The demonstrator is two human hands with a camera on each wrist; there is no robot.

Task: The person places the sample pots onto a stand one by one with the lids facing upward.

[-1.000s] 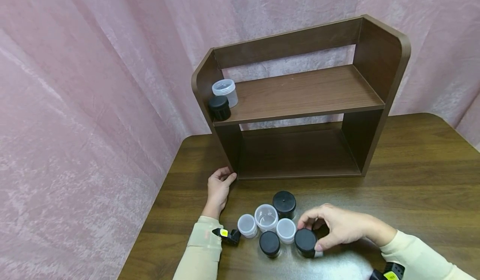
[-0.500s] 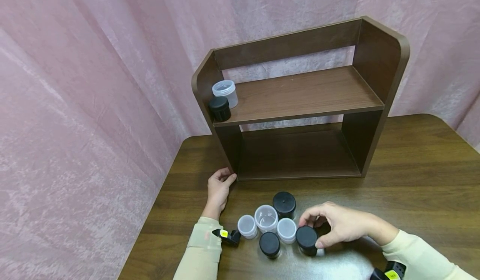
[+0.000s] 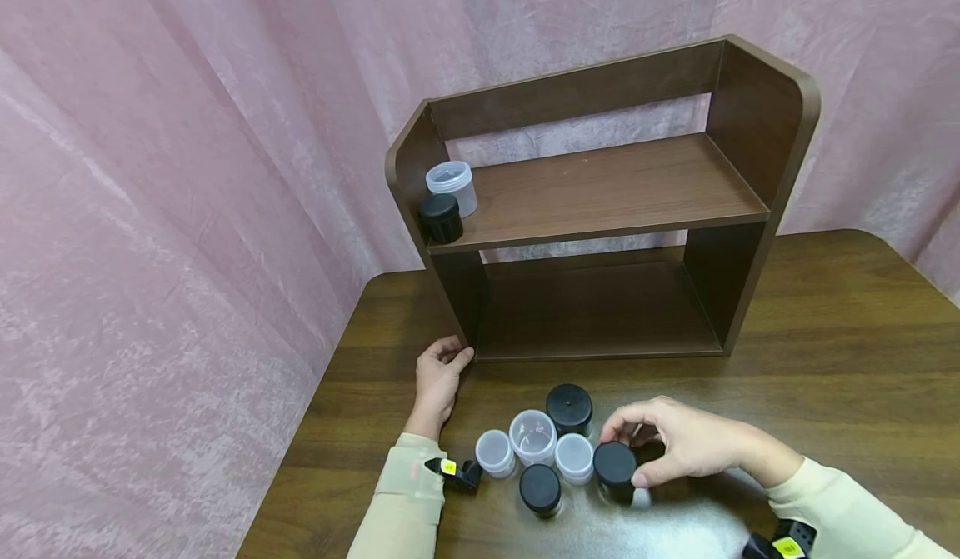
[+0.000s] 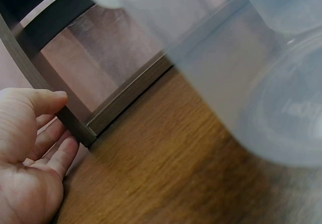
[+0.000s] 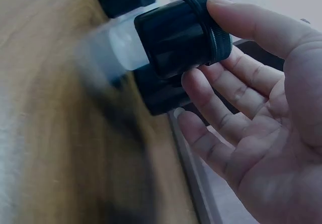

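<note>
My right hand (image 3: 686, 441) pinches a small black lidded jar (image 3: 615, 465) between thumb and fingertips. In the right wrist view, this black jar (image 5: 176, 35) has the thumb on its lid's edge, and the base appears above the table. Far left, my left hand (image 3: 438, 378) holds the lower front corner of the brown shelf (image 3: 600, 357), thumb on the panel's edge and fingers on its outer side (image 4: 37, 133). Between the hands stand two black-lidded jars (image 3: 540, 489), and several translucent plastic jars (image 3: 533, 436) beside them.
On the shelf's upper board, at its left end, are a clear jar (image 3: 452, 187) and a small black jar (image 3: 440, 218). The shelf stands at the back of the wooden table (image 3: 840, 359). A pink curtain (image 3: 187, 167) hangs behind it.
My right hand has raised the black jar slightly, shifting it a little up and right in the head view. The left hand stays on the shelf corner.
</note>
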